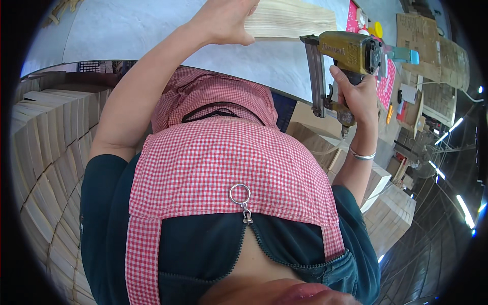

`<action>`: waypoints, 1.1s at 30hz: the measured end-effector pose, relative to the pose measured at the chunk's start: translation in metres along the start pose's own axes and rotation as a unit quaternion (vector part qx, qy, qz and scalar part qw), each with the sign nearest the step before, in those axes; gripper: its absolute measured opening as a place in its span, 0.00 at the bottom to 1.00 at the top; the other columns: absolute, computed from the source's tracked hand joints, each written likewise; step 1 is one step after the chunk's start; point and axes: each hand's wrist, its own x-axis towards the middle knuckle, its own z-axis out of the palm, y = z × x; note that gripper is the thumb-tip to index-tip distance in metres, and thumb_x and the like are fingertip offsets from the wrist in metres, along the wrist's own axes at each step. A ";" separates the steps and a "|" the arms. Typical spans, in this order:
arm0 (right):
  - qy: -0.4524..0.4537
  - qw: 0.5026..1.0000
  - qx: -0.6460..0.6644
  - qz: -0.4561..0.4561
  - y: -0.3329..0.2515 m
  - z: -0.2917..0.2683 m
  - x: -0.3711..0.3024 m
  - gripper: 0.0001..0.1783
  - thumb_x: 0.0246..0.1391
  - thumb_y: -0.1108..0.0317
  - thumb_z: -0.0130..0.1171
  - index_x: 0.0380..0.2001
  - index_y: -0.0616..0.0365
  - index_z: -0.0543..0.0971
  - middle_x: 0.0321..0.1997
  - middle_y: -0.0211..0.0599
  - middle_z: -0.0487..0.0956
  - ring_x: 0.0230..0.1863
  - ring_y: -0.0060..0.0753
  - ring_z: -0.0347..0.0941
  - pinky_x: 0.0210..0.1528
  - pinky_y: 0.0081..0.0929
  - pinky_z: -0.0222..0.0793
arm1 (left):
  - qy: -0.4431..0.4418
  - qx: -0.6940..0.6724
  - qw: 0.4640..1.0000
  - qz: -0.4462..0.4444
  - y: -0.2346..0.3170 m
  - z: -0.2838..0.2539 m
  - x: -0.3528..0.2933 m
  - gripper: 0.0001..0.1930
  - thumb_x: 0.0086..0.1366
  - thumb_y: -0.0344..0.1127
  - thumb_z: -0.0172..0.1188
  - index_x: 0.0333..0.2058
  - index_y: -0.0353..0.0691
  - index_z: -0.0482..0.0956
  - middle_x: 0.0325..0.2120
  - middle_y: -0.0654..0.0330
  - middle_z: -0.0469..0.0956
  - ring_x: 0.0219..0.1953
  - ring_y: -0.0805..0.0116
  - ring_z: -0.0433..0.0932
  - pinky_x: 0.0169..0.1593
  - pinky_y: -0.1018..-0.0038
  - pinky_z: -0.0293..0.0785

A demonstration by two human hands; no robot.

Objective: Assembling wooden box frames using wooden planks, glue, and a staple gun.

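Note:
At the top of the view my left hand (223,21) grips the left end of a pale wooden board (295,19), its thumb along the near edge. Part of that hand and the board's far side are cut off by the frame. In my right hand (358,99) is a pneumatic nail gun (345,50) with a worn yellow-brown body, my fingers wrapped round its handle. The gun's nose is beside the board's near right corner; I cannot tell whether they touch.
The board lies over a whitish worktable (132,30). Stacked wooden pieces (46,152) fill the left side, with another stack (391,216) at the right. Past the gun are a pink dotted sheet (388,84), a yellow round item (377,29) and cardboard (417,43).

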 end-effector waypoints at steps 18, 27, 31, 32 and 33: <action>0.025 0.999 -0.036 -0.011 -0.016 0.005 0.000 0.17 0.57 0.60 0.71 0.26 0.65 0.82 0.12 0.29 0.73 0.10 0.20 0.65 0.13 0.19 0.58 | -0.048 -0.048 0.997 -0.038 -0.007 -0.010 -0.025 0.29 0.44 0.41 0.73 0.42 0.37 0.69 0.55 0.39 0.66 0.58 0.42 0.66 0.60 0.57 0.68; -0.049 0.995 0.015 -0.090 -0.051 0.032 -0.021 0.14 0.56 0.64 0.73 0.33 0.65 0.83 0.15 0.28 0.75 0.13 0.18 0.66 0.16 0.18 0.59 | 0.011 -0.191 0.980 -0.050 -0.032 0.012 -0.039 0.31 0.45 0.38 0.74 0.43 0.40 0.64 0.58 0.40 0.62 0.61 0.41 0.63 0.63 0.57 0.65; -0.061 0.995 0.015 -0.082 -0.061 0.038 -0.025 0.13 0.55 0.66 0.73 0.37 0.65 0.84 0.18 0.28 0.77 0.15 0.18 0.67 0.17 0.18 0.59 | 0.014 -0.195 0.979 -0.059 -0.032 0.018 -0.037 0.30 0.44 0.38 0.74 0.42 0.40 0.64 0.57 0.41 0.63 0.60 0.41 0.64 0.61 0.58 0.66; -0.065 0.995 0.014 -0.072 -0.064 0.039 -0.026 0.13 0.55 0.66 0.72 0.37 0.65 0.84 0.18 0.28 0.78 0.15 0.18 0.67 0.17 0.18 0.59 | 0.012 -0.192 0.979 -0.062 -0.033 0.020 -0.037 0.31 0.44 0.38 0.74 0.42 0.40 0.64 0.57 0.41 0.63 0.60 0.42 0.64 0.61 0.58 0.66; -0.068 0.996 0.012 -0.060 -0.066 0.041 -0.027 0.13 0.55 0.67 0.72 0.38 0.65 0.84 0.19 0.28 0.78 0.15 0.18 0.66 0.17 0.18 0.60 | 0.010 -0.189 0.980 -0.066 -0.033 0.021 -0.037 0.31 0.44 0.39 0.74 0.42 0.40 0.64 0.57 0.41 0.63 0.59 0.42 0.65 0.61 0.58 0.66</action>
